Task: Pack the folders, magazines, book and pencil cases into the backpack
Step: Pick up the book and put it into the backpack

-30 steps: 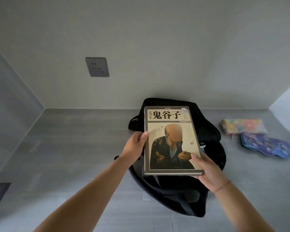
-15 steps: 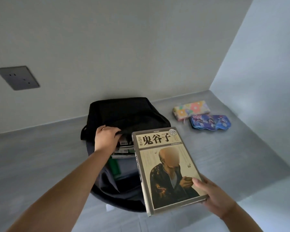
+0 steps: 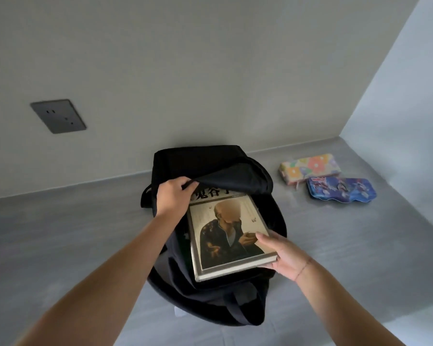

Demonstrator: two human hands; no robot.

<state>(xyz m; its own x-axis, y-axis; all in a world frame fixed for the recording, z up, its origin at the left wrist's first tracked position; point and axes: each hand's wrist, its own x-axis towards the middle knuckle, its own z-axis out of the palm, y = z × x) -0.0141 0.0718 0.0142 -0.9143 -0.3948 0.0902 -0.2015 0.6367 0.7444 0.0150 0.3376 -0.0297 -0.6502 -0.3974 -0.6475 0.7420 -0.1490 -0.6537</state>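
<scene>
The book is going in now. The left hand (image 3: 173,196), its grip pinching the upper flap (image 3: 235,176) of the black backpack (image 3: 210,161), holds the mouth open. The book (image 3: 225,236) lies partly inside the backpack, top edge under the flap, lower end sticking out. The right hand (image 3: 283,255) has its grip closed on the book's lower right corner. The next move is probably a push deeper. What else the backpack holds is too dark to tell. Right of the backpack, on the bench (image 3: 360,245), a floral pencil case (image 3: 310,167) and a blue pencil case (image 3: 340,189) wait side by side.
</scene>
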